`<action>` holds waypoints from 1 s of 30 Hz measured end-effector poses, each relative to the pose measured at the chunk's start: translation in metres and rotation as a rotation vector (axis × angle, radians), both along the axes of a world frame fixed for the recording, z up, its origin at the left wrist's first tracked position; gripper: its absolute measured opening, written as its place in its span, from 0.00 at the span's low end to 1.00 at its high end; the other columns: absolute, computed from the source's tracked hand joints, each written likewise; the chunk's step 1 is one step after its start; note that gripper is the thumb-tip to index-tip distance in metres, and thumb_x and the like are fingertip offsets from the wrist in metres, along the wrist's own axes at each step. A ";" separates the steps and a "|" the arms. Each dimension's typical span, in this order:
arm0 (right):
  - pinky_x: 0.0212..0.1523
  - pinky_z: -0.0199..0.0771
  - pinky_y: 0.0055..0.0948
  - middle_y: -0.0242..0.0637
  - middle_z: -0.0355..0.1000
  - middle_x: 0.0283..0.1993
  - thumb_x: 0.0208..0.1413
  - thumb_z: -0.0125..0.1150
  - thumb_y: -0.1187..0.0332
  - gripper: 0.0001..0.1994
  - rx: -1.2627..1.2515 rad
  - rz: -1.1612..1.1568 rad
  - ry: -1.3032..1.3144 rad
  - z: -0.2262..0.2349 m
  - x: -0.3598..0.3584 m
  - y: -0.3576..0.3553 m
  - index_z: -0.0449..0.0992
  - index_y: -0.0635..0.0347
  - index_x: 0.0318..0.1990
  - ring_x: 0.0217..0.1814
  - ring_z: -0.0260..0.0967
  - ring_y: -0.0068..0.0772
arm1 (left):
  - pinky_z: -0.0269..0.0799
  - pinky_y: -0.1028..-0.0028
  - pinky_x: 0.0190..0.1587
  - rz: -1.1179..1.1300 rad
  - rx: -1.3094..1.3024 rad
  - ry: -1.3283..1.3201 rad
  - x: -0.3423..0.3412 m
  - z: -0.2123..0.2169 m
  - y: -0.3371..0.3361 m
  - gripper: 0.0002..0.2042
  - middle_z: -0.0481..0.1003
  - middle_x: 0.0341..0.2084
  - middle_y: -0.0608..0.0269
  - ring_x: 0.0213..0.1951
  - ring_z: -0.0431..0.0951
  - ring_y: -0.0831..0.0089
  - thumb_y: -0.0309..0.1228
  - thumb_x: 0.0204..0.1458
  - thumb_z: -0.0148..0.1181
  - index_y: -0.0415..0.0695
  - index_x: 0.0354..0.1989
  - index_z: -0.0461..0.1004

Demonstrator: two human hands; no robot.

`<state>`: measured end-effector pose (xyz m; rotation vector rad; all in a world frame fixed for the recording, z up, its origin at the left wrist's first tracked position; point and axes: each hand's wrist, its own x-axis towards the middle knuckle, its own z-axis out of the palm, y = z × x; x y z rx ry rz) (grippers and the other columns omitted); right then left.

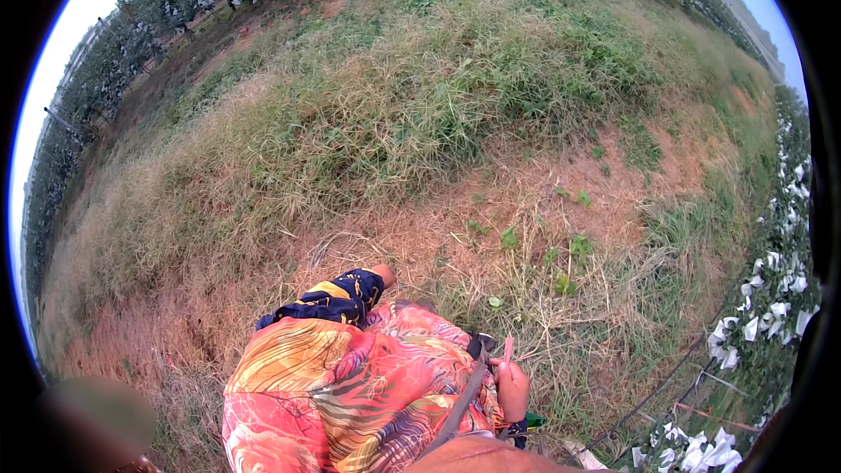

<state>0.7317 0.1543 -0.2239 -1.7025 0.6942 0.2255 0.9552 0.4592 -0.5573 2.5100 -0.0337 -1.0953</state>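
My left arm, in a dark blue and yellow patterned sleeve, reaches forward over bare reddish soil. Only a small part of my left hand (385, 275) shows past the cuff, and its fingers cannot be made out. Low in the view, beside my orange and pink patterned clothing (350, 385), my right hand (513, 390) is closed. A short pinkish piece (509, 349) sticks up from it; what it belongs to is unclear. Just left of that hand, a dark brown strap-like strip (462, 405) runs down across the clothing. A small black thing (478, 345) lies at its upper end.
Dry straw (547, 315) and small green plants (580, 247) cover the ground ahead. Beyond lies a bank of tall grass (420, 105). Bushes with white bags or covers (775, 315) line the right, near a dark line (653, 394). More rows of trees (175, 9) stand far left.
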 end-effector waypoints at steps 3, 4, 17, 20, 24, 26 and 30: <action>0.24 0.56 0.20 0.24 0.61 0.18 0.58 0.47 0.67 0.13 0.007 -0.003 -0.003 -0.004 -0.001 -0.001 0.77 0.68 0.37 0.22 0.55 0.15 | 0.71 0.63 0.42 -0.026 -0.010 0.014 0.004 0.004 0.001 0.15 0.78 0.32 0.54 0.36 0.78 0.58 0.40 0.45 0.55 0.46 0.37 0.78; 0.25 0.56 0.20 0.24 0.61 0.19 0.58 0.47 0.67 0.13 0.012 -0.003 -0.005 -0.005 -0.002 -0.002 0.77 0.68 0.37 0.22 0.55 0.15 | 0.71 0.63 0.42 -0.018 -0.009 0.013 0.004 0.004 0.001 0.15 0.78 0.31 0.54 0.36 0.78 0.58 0.40 0.45 0.55 0.46 0.37 0.78; 0.24 0.56 0.19 0.23 0.61 0.19 0.58 0.47 0.67 0.13 0.006 0.022 0.005 0.000 0.004 -0.001 0.77 0.67 0.37 0.22 0.55 0.14 | 0.71 0.62 0.41 0.001 -0.018 0.009 0.002 0.004 0.004 0.15 0.78 0.29 0.55 0.35 0.78 0.58 0.41 0.47 0.56 0.44 0.35 0.79; 0.25 0.57 0.19 0.24 0.61 0.19 0.58 0.47 0.68 0.13 0.018 0.009 0.007 -0.001 0.004 -0.001 0.77 0.67 0.37 0.22 0.55 0.14 | 0.71 0.63 0.42 -0.008 -0.025 -0.001 0.003 0.004 0.004 0.14 0.78 0.29 0.55 0.36 0.78 0.58 0.41 0.47 0.56 0.44 0.34 0.79; 0.25 0.58 0.20 0.24 0.62 0.18 0.57 0.47 0.68 0.13 0.000 0.011 0.008 -0.004 0.003 -0.001 0.77 0.67 0.37 0.22 0.56 0.15 | 0.71 0.63 0.42 -0.014 -0.037 -0.022 0.004 0.002 0.001 0.14 0.78 0.29 0.55 0.36 0.78 0.58 0.41 0.47 0.56 0.44 0.34 0.79; 0.25 0.58 0.20 0.25 0.62 0.18 0.57 0.47 0.68 0.13 0.000 0.013 0.001 -0.007 0.000 -0.003 0.77 0.67 0.37 0.21 0.56 0.15 | 0.71 0.63 0.42 -0.016 -0.024 -0.011 0.001 -0.002 0.003 0.14 0.78 0.30 0.55 0.36 0.78 0.57 0.40 0.46 0.55 0.44 0.34 0.79; 0.25 0.58 0.20 0.25 0.62 0.18 0.57 0.48 0.68 0.13 0.000 0.003 -0.012 -0.009 0.000 -0.002 0.77 0.68 0.37 0.21 0.56 0.15 | 0.71 0.62 0.42 -0.053 -0.013 -0.016 0.005 0.000 0.000 0.13 0.78 0.30 0.54 0.36 0.77 0.56 0.39 0.46 0.54 0.45 0.33 0.79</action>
